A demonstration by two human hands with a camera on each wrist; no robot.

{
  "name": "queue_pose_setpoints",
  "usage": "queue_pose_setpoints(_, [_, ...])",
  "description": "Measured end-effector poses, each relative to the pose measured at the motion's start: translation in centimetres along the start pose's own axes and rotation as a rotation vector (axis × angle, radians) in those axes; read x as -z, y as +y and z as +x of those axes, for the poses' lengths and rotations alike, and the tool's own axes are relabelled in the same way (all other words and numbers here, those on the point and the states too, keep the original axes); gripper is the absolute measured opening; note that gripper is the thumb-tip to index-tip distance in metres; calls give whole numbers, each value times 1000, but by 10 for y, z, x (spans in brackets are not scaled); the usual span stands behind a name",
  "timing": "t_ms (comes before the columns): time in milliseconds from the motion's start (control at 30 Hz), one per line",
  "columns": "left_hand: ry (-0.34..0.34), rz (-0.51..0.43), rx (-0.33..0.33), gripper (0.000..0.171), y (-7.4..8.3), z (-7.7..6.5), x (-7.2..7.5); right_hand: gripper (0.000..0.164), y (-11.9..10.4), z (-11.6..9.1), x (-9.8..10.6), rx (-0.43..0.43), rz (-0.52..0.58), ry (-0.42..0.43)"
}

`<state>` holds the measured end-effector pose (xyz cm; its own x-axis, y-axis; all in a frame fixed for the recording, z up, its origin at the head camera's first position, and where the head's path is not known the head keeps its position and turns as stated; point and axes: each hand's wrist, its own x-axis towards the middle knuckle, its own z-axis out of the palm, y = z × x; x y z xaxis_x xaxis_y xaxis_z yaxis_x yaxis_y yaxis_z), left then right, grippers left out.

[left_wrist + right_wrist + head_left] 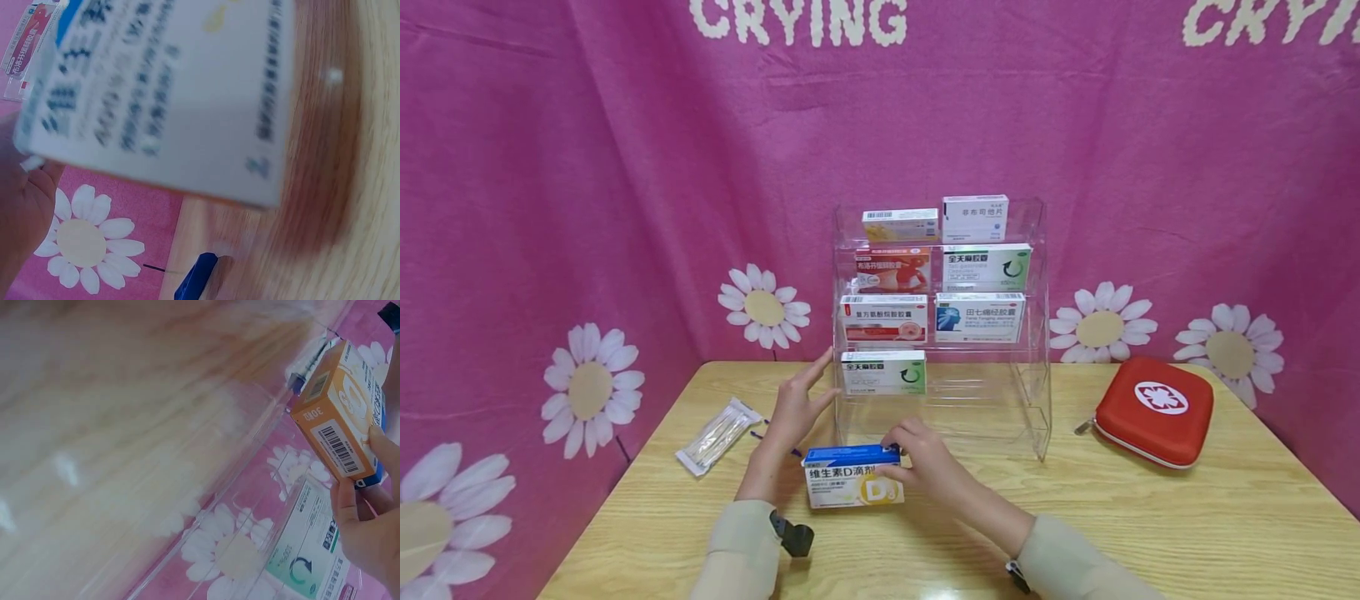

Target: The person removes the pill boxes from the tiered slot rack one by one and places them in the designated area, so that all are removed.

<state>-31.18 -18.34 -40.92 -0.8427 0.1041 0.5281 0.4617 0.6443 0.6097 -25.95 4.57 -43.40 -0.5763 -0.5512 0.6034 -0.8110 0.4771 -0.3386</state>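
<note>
My right hand (pixel 934 465) pinches a vitamin D drops box (pixel 841 485) by its right end, thumb on the front and fingers behind. The box has a blue top and a white front with a yellow D; its orange, barcoded end faces the right wrist view. It is held in front of the clear tiered display rack (pixel 981 423), low over the table. At the rack's left side is my left hand (pixel 793 410), its fingers extended along the edge. Just above, a white-and-green capsule box (pixel 883 375) stands on the rack's lowest filled tier, at the left.
Several medicine boxes fill the upper tiers, among them a red one (pixel 895 271) and a blue-and-white one (pixel 977 321). A pack of cotton swabs (pixel 718 437) lies at the table's left. To the right sits a red zippered first-aid case (pixel 1157 412). A pink floral curtain (pixel 625 167) hangs behind.
</note>
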Motion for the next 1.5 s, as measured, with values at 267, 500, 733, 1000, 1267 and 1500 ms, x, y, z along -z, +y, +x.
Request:
queue_pose_setpoints(267, [7,-5,-11,63,-1,0,-2,24,-3,1,-6,-89,61,-59])
queue_pose_setpoints(500, [6,-7,-2,64,-2,-1,-1,23,-2,5,-13,-212,112,-115])
queue_pose_setpoints(733, [11,-12,-19,63,-3,-2,-1,22,-2,9,-18,-271,169,-141])
queue_pose_setpoints(1000, [8,-24,-10,62,-3,-1,-1,22,1,14,-25,-307,209,-211])
queue_pose_setpoints(1267, [22,-8,-35,62,-3,-1,-1,24,2,16,-29,-362,226,-304])
queue_pose_setpoints(1500, [29,-12,-45,62,-3,-1,0,23,3,17,-30,-393,212,-328])
